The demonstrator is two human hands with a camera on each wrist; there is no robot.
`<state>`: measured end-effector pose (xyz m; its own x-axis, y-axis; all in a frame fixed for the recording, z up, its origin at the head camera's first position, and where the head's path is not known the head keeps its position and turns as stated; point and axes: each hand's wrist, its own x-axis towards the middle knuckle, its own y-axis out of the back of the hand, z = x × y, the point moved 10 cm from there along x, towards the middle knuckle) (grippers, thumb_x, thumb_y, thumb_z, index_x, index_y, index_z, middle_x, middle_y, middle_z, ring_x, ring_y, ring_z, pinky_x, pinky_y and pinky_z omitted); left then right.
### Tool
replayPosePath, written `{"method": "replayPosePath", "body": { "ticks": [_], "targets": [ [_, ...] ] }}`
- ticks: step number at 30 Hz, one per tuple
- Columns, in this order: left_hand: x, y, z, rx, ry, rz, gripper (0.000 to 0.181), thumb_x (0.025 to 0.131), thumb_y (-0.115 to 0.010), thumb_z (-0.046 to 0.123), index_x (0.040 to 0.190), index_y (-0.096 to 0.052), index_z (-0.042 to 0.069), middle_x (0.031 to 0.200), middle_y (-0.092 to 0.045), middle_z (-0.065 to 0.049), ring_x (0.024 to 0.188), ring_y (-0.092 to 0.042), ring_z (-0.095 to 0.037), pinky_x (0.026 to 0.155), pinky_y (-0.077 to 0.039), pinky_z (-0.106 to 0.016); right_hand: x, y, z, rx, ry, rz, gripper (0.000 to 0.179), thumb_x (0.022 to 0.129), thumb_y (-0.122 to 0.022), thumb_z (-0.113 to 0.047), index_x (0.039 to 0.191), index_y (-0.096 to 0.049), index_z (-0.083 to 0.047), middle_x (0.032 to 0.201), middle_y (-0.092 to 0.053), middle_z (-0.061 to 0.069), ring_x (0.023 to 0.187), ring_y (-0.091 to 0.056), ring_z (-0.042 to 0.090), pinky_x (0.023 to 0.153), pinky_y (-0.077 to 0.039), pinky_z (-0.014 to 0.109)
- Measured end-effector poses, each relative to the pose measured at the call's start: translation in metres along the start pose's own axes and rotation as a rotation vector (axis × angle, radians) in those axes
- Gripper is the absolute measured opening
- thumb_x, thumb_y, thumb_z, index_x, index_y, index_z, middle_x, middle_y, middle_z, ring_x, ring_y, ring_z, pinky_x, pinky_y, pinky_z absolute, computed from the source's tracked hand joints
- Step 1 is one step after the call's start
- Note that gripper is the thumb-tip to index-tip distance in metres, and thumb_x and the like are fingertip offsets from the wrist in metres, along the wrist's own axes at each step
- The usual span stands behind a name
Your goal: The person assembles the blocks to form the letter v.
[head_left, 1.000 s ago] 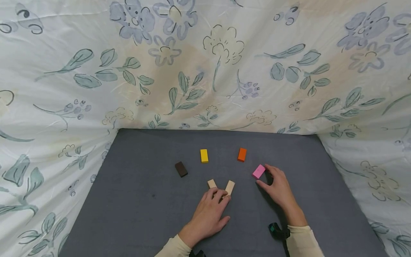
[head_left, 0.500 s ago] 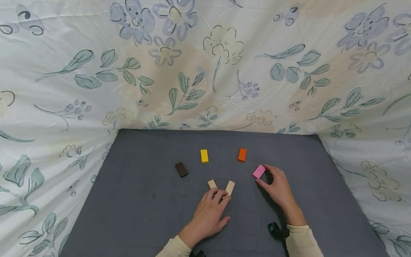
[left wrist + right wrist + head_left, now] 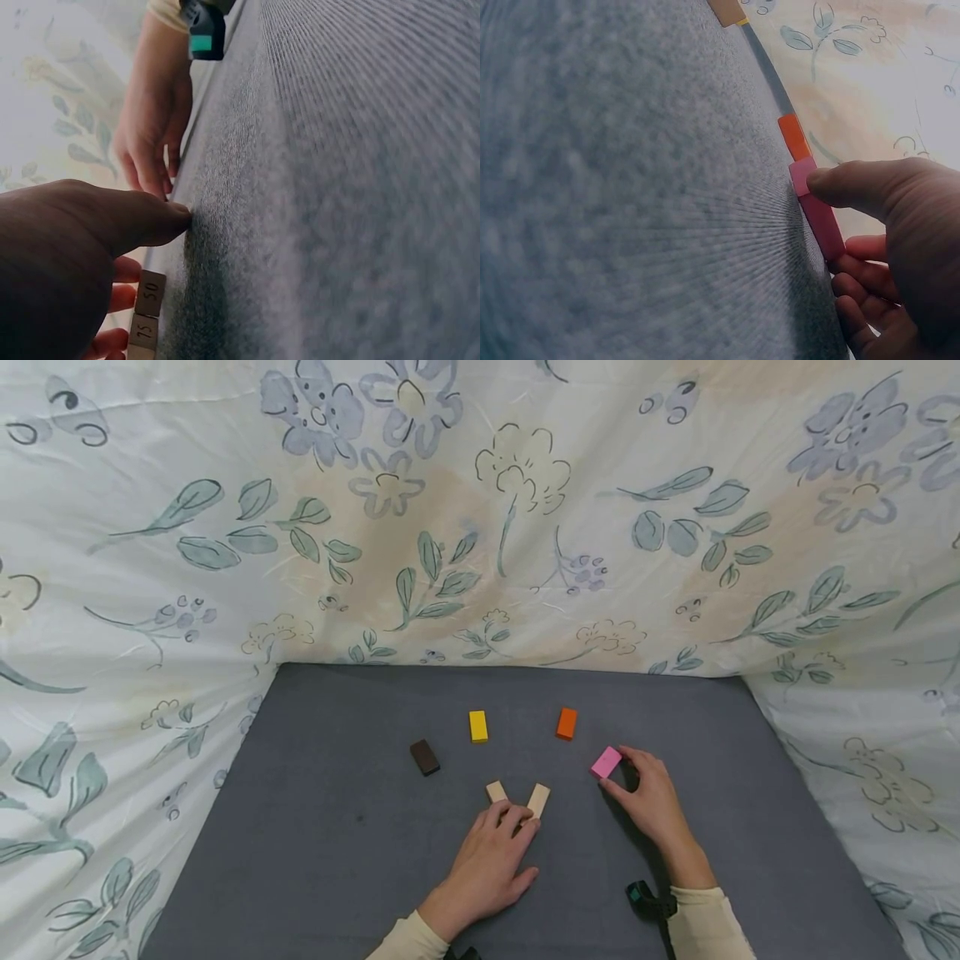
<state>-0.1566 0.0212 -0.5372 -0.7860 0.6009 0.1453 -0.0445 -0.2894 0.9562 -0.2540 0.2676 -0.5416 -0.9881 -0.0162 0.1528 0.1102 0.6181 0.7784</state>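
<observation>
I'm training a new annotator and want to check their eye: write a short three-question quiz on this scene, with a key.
1. Fill in: in the head view, the two blocks farthest from the person are the orange block and the ____ block.
2. Which block does the right hand pinch?
A) the orange block
B) the pink block
C) the dark brown block
3. True or false: the left hand is touching the dark brown block.

Key:
1. Yellow: the yellow block lies left of the orange one.
2. B
3. False: its fingers partly cover the pale wooden blocks in the head view.
</observation>
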Motion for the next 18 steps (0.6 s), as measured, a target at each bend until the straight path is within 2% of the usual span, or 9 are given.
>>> {"method": "replayPosePath", "body": {
  "ticks": [18],
  "targets": [
    [-0.0006,0.0035,0.0028,0.0,0.01,0.012,0.057,0.095,-0.084,0.046,0.143,-0.067,0.021,0.142,-0.058,0.0,0.129,-0.051,-0.022,0.109,-0.048,-0.045,-0.0006,0.0008,0.0002,0.001,0.001,-0.014,0.062,0.096,-0.083,-0.019,0.148,-0.058,0.006,0.146,-0.055,0.031,0.134,-0.048,0.049,0.112,-0.039,0.069]
  ]
}}
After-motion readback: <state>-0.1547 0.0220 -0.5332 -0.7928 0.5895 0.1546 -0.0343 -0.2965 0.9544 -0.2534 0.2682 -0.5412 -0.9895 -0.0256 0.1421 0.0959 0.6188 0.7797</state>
